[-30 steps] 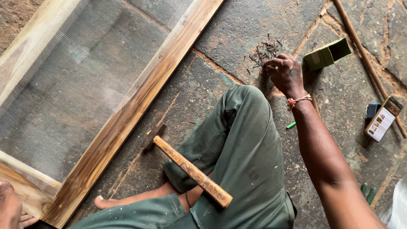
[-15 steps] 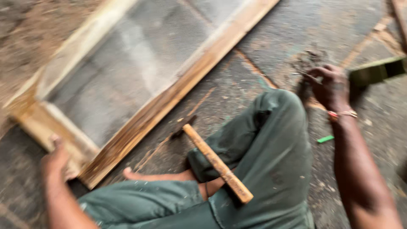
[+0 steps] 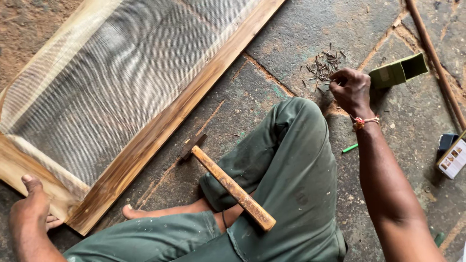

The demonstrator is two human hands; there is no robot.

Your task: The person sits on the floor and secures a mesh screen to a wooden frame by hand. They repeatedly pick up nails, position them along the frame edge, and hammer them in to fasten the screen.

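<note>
Nails [image 3: 324, 66] lie scattered on the stone floor [image 3: 291, 34] under the right hand [image 3: 352, 90], whose fingertips pinch one from the pile. Far across, the left hand [image 3: 30, 206] grips the wooden mesh frame's [image 3: 160, 123] near corner; the hammer [image 3: 228, 184] rests between them, handle slanting across the leg.

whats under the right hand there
A scatter of small dark nails lies on the stone floor beneath the right hand. Whether the fingers already hold one is hidden.
</note>
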